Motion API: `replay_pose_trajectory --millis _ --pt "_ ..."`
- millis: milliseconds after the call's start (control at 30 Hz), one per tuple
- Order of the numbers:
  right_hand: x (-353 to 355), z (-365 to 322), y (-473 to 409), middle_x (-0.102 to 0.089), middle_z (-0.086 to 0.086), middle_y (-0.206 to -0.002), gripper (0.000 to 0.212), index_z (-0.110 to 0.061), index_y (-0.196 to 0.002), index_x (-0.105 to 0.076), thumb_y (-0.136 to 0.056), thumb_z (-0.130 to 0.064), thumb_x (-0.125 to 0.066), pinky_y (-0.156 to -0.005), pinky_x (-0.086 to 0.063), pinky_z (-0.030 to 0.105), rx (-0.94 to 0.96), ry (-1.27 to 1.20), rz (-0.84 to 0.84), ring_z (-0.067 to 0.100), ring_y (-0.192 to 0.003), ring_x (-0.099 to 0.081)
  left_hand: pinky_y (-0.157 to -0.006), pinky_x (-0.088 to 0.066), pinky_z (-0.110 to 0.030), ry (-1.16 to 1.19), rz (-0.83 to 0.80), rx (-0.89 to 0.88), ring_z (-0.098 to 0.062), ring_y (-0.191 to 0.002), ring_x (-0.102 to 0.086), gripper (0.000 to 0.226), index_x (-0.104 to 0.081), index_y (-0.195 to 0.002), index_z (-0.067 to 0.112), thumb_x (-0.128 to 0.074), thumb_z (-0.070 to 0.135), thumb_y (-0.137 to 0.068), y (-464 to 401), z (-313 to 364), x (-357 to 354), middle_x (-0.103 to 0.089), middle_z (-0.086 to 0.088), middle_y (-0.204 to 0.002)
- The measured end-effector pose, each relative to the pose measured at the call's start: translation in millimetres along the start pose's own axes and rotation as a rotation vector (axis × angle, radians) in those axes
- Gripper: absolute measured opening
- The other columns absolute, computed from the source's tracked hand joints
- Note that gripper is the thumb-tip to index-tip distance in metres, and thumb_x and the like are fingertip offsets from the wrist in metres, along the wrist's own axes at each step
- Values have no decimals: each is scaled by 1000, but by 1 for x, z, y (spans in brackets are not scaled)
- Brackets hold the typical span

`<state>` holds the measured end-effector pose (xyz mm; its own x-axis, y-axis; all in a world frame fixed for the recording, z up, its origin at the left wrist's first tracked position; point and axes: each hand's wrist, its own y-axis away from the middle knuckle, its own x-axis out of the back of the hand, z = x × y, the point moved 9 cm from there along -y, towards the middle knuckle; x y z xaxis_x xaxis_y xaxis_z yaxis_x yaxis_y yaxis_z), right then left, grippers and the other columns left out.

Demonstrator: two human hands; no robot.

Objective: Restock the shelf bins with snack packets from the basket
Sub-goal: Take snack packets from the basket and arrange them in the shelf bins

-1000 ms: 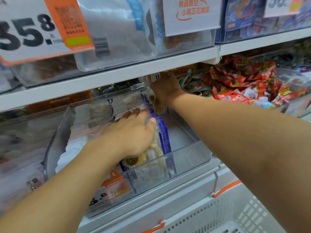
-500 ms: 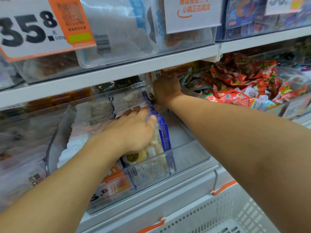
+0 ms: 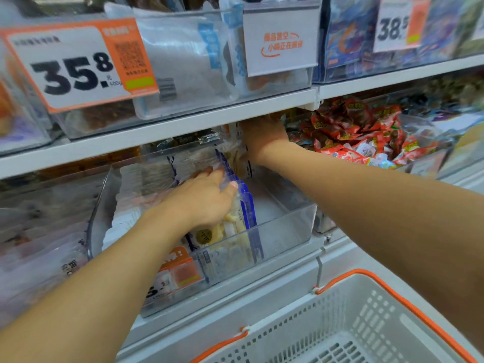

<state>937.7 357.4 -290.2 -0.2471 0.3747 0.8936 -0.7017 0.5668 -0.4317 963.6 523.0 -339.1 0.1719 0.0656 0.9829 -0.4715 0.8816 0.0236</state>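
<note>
From the head view, the snack packets (image 3: 235, 218) are clear pouches with blue edges and pale yellowish pieces inside, standing on edge in a row that runs from the front wall of a clear plastic bin (image 3: 288, 231) back toward its rear. The left hand (image 3: 201, 200) lies flat over the top of the row, fingers straight and pressing the packets toward the bin's left side, thumb tip against a blue edge; it grips nothing. The right hand (image 3: 262, 137) reaches to the bin's back right corner, just under the edge of the upper shelf (image 3: 183, 124); its fingers are hidden there, so I cannot tell whether it holds anything. The right part of the bin floor is bare. An orange and white price label (image 3: 180, 271) sits on the bin's front wall. The bin to the right holds a heap of red wrapped snacks (image 3: 361, 134). Above, a large price tag (image 3: 76, 66) reads 35.8, beside a grey sign (image 3: 281, 43) with orange lettering. Below the shelf's front edge is a grey basket (image 3: 353, 326) with an orange rim.
</note>
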Motion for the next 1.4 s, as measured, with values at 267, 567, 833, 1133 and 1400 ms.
replay_pose_trajectory --millis 267,567,833,1133,1400 --pt "79 10 212 -56 10 -66 35 -13 -64 -55 -90 -36 -54 -45 -40 36 278 -344 625 32 -58 -56 -59 -40 -33 112 468 -708 -16 -63 -50 21 -58 -78 22 -52 37 -92 105 97 26 -52 10 -65" --pt "-269 -39 466 -59 13 -127 83 1 -133 -53 -78 -55 -78 -63 -50 27 -453 -651 -1132 26 -96 -62 -84 -48 -30 -455 -809 -502 -13 -93 -64 41 -59 -126 26 -52 53 -95 125 72 -191 -68 4 -107" --pt "-318 -55 489 -64 3 -81 44 -10 -89 -59 -72 -39 -88 -54 -50 26 -747 -697 -1010 12 -62 -56 -87 -41 -30 -411 -758 -503 -14 -97 -55 46 -56 -130 27 -50 55 -95 114 67 -189 -61 9 -110" --pt "-133 16 348 -69 18 -90 19 -6 -80 -50 -93 -4 -65 -68 -63 36 -345 -1198 -1071 38 -91 -73 -93 -53 -37 -209 -612 -333 -22 -107 -60 89 -48 -136 11 -67 71 -73 95 55 -159 -59 -2 -127" --pt "42 71 246 -70 25 -87 24 -13 -100 -61 -83 -9 -76 -74 -59 36 -24 -1272 -498 27 -81 -68 -53 -45 -23 786 48 -418 -1 -57 -58 17 -68 -81 18 -84 20 -76 83 88 -38 -69 4 -67"
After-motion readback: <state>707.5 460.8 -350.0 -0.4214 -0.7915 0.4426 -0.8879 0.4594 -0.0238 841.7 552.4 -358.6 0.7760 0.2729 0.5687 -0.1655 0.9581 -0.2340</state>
